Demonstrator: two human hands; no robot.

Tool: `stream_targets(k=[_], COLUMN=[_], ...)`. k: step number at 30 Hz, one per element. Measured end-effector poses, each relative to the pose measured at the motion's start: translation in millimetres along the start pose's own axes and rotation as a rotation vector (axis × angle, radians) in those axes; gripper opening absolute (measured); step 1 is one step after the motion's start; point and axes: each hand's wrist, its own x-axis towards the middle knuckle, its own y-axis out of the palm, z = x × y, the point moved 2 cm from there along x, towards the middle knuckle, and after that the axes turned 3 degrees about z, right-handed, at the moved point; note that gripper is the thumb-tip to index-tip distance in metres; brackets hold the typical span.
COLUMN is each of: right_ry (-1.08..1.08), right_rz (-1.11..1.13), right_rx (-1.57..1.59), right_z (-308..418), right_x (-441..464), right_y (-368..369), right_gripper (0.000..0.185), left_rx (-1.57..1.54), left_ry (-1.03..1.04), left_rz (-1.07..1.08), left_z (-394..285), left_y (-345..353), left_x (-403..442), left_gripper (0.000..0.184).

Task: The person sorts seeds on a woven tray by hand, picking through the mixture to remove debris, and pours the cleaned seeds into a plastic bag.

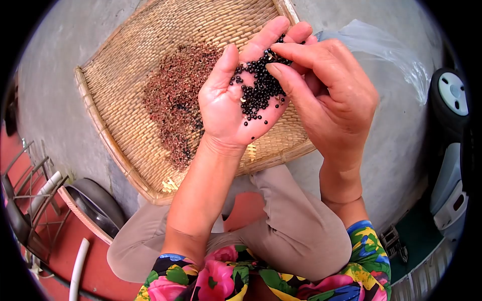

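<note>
Small, round black seeds (258, 93) fill the upturned left hand (220, 108) of a person seated behind a woven tray (120, 95), the forearm crossing the tray's near edge. The palm forms a shallow bowl, fingers extended and thumb lifted to the side, a shape that probably keeps the seeds from rolling away; a few sit loose toward the heel of the hand, and pale flecks show among them. Held above the tray, the hand is likely placed so that anything dropped lands on the weave.

The right hand (336, 88) leans in from the side, its thumb and index fingertip parted over the seeds and the other fingers curled beneath. Whether those two tips touch a seed, or the curled fingers hold anything, cannot be told.

A reddish-brown heap (173, 93) mixed with dark grains spreads across the middle of the tray, stretching toward its near edge, perhaps kept inward so the raised rim contains it. A clear plastic bag (386, 52) lies beyond the right edge.
</note>
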Motion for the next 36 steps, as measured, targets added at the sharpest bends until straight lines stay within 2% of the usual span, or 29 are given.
stream_targets(k=[1,3,5,8,9,10,12,16,20,22,23,24,26,29,32,36], right_ry=[0.008,0.013,0.11,0.127,0.222,0.221,0.29,0.435,0.404,0.211,0.234,0.236,0.087,-0.004,0.057,0.032], right_rz=[0.045,0.063,0.167,0.17,0.19,0.19,0.053,0.036,0.04,-0.013,-0.008,-0.008,-0.035,-0.05,0.015,-0.021], right_rx=[-0.025,0.007,0.117,0.175,0.188,0.188,0.341,0.473,0.479,0.243,0.142,0.141,-0.032,-0.06,-0.054,-0.05], right_z=[-0.2,4.2,15.4,17.7,16.9,13.8,4.3,9.7,6.9,2.2,1.6,-1.4,-4.5,-9.5,-2.5,2.5], right_x=[0.2,-2.7,-8.0,-11.0,-13.9,-14.6,-17.6,-20.2,-21.7,-17.1,-11.7,-10.3,-7.1,-7.5,-4.6,-7.7], right_y=[0.8,-0.5,-6.2,-17.4,-23.1,-23.0,-22.2,-24.9,-18.8,-15.1,-16.0,-14.4,-12.6,-9.6,-8.9,-15.5], right_gripper=[0.018,0.017,0.017,0.018,0.014,0.014,0.008,0.01,0.011,0.014,0.017,0.017,0.021,0.023,0.021,0.017], left_rx=[-0.001,0.19,0.21,0.22,0.203,0.186,0.122,0.119,0.177,0.184,0.193,0.192,0.357,0.33,0.378,0.351], left_ry=[-0.004,0.025,0.041,0.058,0.058,0.058,0.055,0.065,0.085,0.073,0.063,0.062,0.046,0.038,0.0,0.033], left_rz=[0.0,-0.074,-0.071,-0.069,-0.048,-0.026,-0.026,-0.03,-0.04,-0.036,-0.032,-0.033,-0.092,-0.06,-0.039,-0.098], left_z=[1.6,3.8,4.5,1.6,1.0,0.5,0.2,-2.0,-2.7,-0.4,0.9,1.9,3.4,3.6,0.4,4.1], left_y=[0.3,-0.2,1.1,1.7,1.0,1.0,2.3,2.0,1.8,1.8,2.2,3.5,5.2,3.2,-0.6,1.8], left_x=[0.2,2.0,3.4,3.8,3.8,3.7,3.0,1.2,2.1,1.2,0.7,0.2,-0.5,-0.7,-2.4,-2.0], left_gripper=[0.064,0.061,0.061,0.062,0.062,0.063,0.062,0.062,0.063,0.063,0.064,0.064,0.065,0.065,0.065,0.065])
